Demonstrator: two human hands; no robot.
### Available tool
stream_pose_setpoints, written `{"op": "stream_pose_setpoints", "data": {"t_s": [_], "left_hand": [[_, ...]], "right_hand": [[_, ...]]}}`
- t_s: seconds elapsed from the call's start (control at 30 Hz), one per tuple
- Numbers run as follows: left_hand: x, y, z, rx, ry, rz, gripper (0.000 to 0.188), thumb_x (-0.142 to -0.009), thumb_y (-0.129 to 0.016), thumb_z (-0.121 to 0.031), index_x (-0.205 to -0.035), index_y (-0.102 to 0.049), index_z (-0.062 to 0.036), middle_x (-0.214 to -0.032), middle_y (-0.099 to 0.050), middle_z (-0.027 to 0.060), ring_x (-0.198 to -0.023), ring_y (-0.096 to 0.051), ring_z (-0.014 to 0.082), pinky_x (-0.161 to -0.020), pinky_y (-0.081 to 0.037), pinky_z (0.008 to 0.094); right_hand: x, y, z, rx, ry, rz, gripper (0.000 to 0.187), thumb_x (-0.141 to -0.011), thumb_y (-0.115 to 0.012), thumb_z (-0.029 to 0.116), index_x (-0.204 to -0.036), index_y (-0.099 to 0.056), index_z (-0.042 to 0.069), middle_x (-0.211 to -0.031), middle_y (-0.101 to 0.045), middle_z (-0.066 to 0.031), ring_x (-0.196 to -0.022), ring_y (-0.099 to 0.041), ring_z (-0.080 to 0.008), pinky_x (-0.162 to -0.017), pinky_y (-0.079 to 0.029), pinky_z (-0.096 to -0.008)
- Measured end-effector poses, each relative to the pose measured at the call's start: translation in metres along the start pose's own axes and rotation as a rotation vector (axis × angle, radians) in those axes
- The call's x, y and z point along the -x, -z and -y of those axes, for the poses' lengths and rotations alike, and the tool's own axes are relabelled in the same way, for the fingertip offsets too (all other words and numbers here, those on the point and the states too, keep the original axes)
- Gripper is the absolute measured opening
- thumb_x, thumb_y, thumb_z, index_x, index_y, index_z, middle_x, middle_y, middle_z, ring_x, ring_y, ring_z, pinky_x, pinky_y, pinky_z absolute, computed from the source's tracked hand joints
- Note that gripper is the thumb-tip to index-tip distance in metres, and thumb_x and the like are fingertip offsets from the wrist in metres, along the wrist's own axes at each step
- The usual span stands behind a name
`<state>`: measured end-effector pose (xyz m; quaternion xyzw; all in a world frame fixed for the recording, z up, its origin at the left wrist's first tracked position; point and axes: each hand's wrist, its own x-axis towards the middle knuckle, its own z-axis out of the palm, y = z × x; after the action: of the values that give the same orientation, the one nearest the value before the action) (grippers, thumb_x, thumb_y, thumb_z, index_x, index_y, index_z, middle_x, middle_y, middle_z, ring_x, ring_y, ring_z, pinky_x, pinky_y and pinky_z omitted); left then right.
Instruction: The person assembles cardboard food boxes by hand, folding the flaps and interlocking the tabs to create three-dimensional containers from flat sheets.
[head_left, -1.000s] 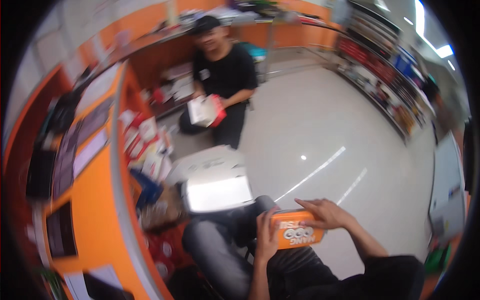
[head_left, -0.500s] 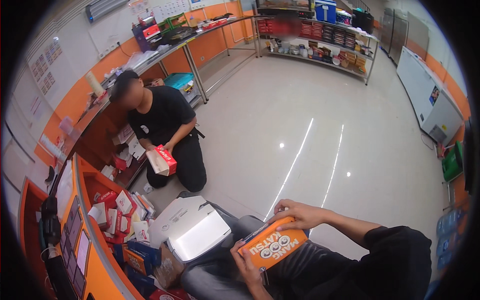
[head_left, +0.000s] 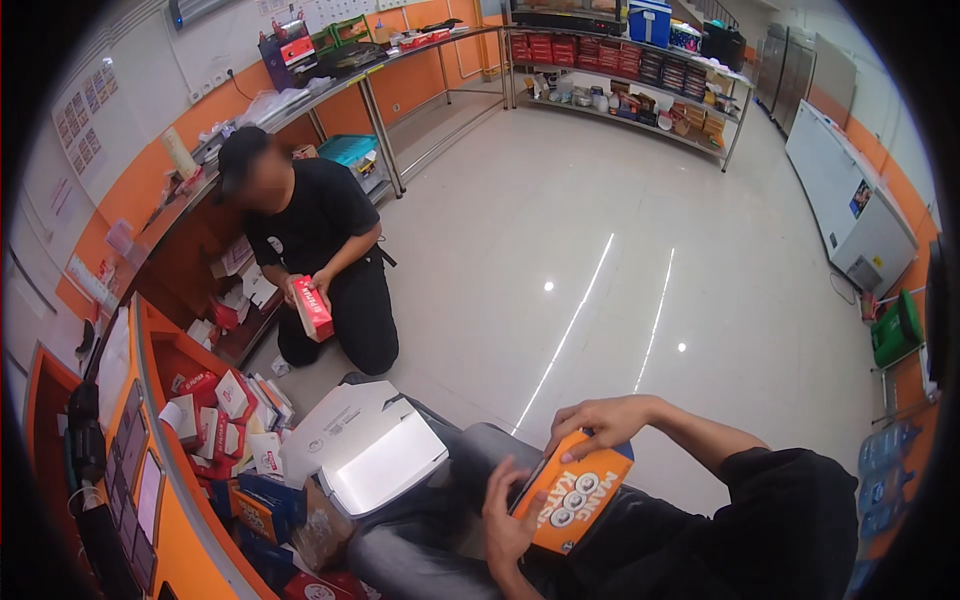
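An orange cardboard food box (head_left: 590, 497) with white print and dark blue sides is tilted over my lap. My right hand (head_left: 598, 425) grips its upper end, fingers bent over the edge. At the box's left side is my left hand (head_left: 512, 520), its thumb against the orange face and its slightly blurred fingers stretched along the dark side. How far those fingers touch the box is hard to see. An unfolded white carton (head_left: 385, 462) lies open on my leg, to the left of my hands.
Folded red and white boxes (head_left: 225, 420) and blue and orange ones (head_left: 262, 510) fill an orange-walled counter space at left. A co-worker (head_left: 325, 240) kneels beyond, holding a red box (head_left: 313, 310). Water bottles (head_left: 885, 480) and a chest freezer (head_left: 850, 190) stand at right.
The orange box has turned more upright and its left end has swung down. My left hand has shifted up along its side. The co-worker's red box has turned too.
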<state>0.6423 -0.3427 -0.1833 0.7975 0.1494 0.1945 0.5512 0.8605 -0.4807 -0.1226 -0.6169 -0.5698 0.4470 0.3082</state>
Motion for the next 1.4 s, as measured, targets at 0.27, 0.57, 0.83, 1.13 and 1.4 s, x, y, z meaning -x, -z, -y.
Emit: {"op": "stream_pose_setpoints", "data": {"t_s": [0.27, 0.57, 0.83, 1.13, 1.4], "left_hand": [[0.006, 0.006, 0.001, 0.255, 0.159, 0.196, 0.041, -0.1, -0.052, -0.027, -0.136, -0.052, -0.0058, -0.128, -0.059, 0.018, -0.113, -0.062, 0.0285, -0.093, -0.048, 0.0345], [0.004, -0.011, 0.024, 0.215, 0.174, 0.443, 0.066, -0.097, -0.05, -0.048, -0.147, -0.036, -0.0082, -0.127, -0.057, 0.0209, -0.113, -0.059, 0.0333, -0.094, -0.046, 0.0411], [0.004, -0.018, 0.015, 0.187, 0.208, -0.217, 0.071, -0.098, -0.053, -0.038, -0.155, -0.016, -0.0181, -0.113, -0.048, 0.0237, -0.099, -0.055, 0.0409, -0.09, -0.045, 0.0473], [0.014, -0.002, -0.005, -0.197, -0.058, -0.558, 0.064, -0.088, -0.067, -0.03, -0.143, -0.037, -0.0163, -0.115, -0.044, 0.0279, -0.1, -0.051, 0.0429, -0.086, -0.047, 0.0496], [0.008, -0.003, 0.004, -0.197, -0.064, -0.628, 0.065, -0.08, -0.072, -0.025, -0.135, -0.039, -0.0143, -0.124, -0.044, 0.0275, -0.106, -0.055, 0.0467, -0.089, -0.048, 0.0501]], "right_hand": [[-0.01, 0.003, 0.007, -0.181, -0.075, -0.037, 0.029, -0.092, -0.066, 0.018, -0.117, -0.064, 0.004, -0.112, -0.067, -0.0074, -0.099, -0.063, -0.0166, -0.089, -0.05, -0.0319], [-0.007, -0.017, 0.003, -0.165, -0.155, -0.084, 0.018, -0.085, -0.071, 0.009, -0.102, -0.068, 0.003, -0.11, -0.068, -0.0145, -0.102, -0.064, -0.023, -0.09, -0.05, -0.0337], [-0.047, -0.03, 0.049, 0.77, -0.138, -0.531, 0.062, -0.084, -0.072, 0.023, -0.136, -0.047, -0.001, -0.14, -0.043, -0.024, -0.123, -0.049, -0.039, -0.1, -0.043, -0.0437], [-0.075, -0.061, 0.057, 0.545, 0.038, -0.391, 0.074, -0.081, -0.075, 0.034, -0.134, -0.042, -0.006, -0.141, -0.042, -0.0263, -0.13, -0.042, -0.042, -0.106, -0.037, -0.048], [-0.089, -0.065, 0.055, 0.493, 0.014, -0.367, 0.077, -0.08, -0.076, 0.036, -0.135, -0.044, -0.009, -0.13, -0.051, -0.0299, -0.121, -0.052, -0.0435, -0.102, -0.043, -0.0448]]}}
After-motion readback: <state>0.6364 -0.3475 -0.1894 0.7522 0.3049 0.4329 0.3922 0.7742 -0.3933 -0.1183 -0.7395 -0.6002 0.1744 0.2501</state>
